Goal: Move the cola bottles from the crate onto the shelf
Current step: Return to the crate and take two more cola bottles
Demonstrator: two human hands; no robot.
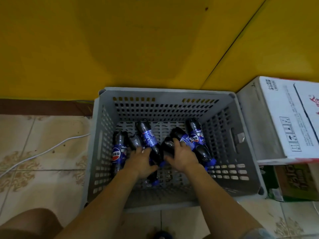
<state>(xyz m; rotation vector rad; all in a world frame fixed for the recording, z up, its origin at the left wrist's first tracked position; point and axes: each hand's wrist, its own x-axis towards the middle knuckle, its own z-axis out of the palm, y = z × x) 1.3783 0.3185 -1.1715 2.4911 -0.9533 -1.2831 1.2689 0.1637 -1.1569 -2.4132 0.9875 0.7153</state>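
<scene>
Inside the grey crate [241, 118], at six o'clock from the yellow wall [120, 40], lying cola bottles [148, 135] are grasped by curled fingers of the left hand [140, 160] and the right hand [182, 155].

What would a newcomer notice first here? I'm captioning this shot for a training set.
A grey perforated crate fills the middle, with dark cola bottles lying jumbled on its bottom. Both hands reach in: the left hand and right hand each grip a bottle. Behind rises a bright yellow wall.
</scene>
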